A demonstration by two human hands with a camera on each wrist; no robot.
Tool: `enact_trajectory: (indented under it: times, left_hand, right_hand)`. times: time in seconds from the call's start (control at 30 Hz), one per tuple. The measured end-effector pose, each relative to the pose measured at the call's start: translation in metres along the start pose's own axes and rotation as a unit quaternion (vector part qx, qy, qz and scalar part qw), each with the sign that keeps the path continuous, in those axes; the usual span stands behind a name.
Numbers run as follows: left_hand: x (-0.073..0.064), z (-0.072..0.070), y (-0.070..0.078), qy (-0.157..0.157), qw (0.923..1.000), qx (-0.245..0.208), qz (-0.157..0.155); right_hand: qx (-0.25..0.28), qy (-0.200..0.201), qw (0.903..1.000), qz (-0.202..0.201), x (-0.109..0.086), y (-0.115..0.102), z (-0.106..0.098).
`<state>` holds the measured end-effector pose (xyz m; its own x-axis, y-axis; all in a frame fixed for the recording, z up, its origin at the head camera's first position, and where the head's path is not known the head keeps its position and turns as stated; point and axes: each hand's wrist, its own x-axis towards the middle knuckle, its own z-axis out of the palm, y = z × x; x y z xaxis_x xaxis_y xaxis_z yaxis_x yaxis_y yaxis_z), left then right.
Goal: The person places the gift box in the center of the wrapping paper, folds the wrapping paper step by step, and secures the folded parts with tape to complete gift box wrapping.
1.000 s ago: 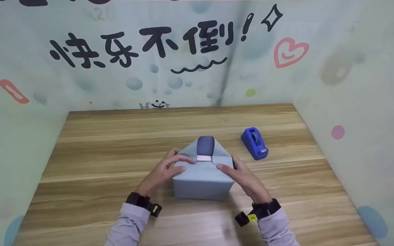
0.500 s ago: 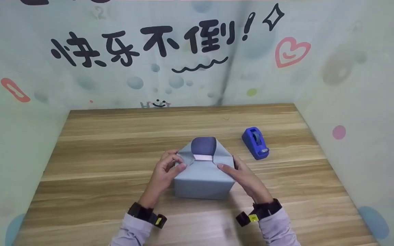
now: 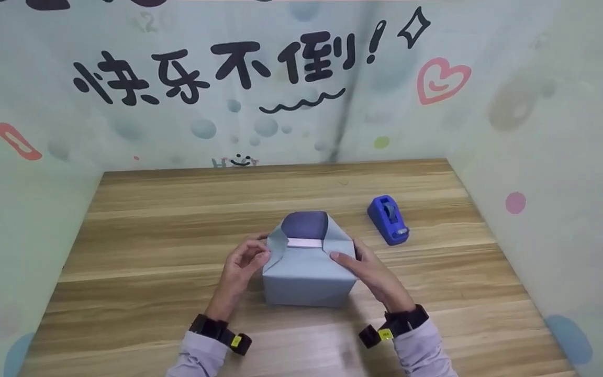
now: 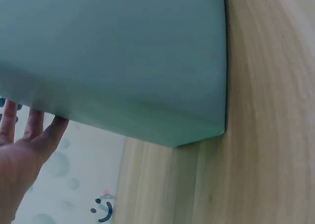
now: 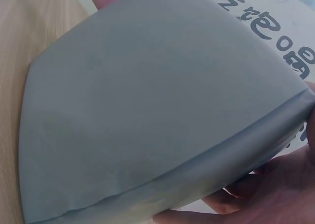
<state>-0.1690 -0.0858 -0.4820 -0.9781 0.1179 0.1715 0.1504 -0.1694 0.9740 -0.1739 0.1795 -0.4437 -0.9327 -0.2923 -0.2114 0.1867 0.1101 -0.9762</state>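
Observation:
A box wrapped in light blue-grey paper (image 3: 306, 290) stands on the table in front of me. At its far end the wrapping paper rises in a flap whose dark blue inner side (image 3: 305, 226) shows, with a pale strip (image 3: 304, 243) below it. My left hand (image 3: 239, 264) pinches the turned-back left fold (image 3: 276, 250) between thumb and fingers. On the other side my right hand (image 3: 372, 269) grips the box, thumb on top and fingers down the far right side. The right wrist view shows those fingers (image 5: 241, 194) under the box's edge.
A blue tape dispenser (image 3: 388, 220) stands beyond the box to the right. The wood-grain table (image 3: 165, 209) meets printed cloth walls (image 3: 176, 131) at the back and both sides.
My left hand has drawn back to the left, from lying over the top to pinching the left fold. The fold opens outward, showing more dark blue. My right hand keeps its place.

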Motion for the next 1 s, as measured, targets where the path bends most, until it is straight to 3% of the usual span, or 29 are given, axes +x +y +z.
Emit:
enact_trajectory:
  times: [0.1,0.17,0.4,0.53,0.67,0.8,1.0]
  left_hand:
    - [-0.003,0.003,0.001,0.022,0.9997,-0.004,0.006]
    - [-0.005,0.004,0.001,0.017,0.9997,0.013,0.012]
    - [0.001,0.004,0.006,-0.058,0.9948,0.084,0.005]
    - [0.014,0.003,0.010,-0.132,0.9844,0.116,0.014]
    - [0.024,0.001,0.016,-0.192,0.9721,0.135,-0.006]
    - [0.028,-0.003,0.022,-0.219,0.9658,0.136,-0.031]
    - [0.032,-0.005,0.025,-0.232,0.9618,0.128,-0.070]
  right_hand:
    - [0.003,-0.002,1.0000,-0.001,-0.001,-0.001,0.000]
    - [0.004,0.002,1.0000,0.000,-0.002,-0.001,0.001]
    - [0.004,0.005,1.0000,0.000,-0.001,0.000,0.001]
    - [0.005,0.002,1.0000,0.003,-0.001,0.000,0.000]
    - [-0.001,-0.003,1.0000,0.003,-0.001,0.000,0.000]
    - [-0.003,-0.002,1.0000,0.007,-0.001,0.000,-0.001]
    - [-0.016,-0.001,0.9999,0.003,0.001,-0.002,-0.002]
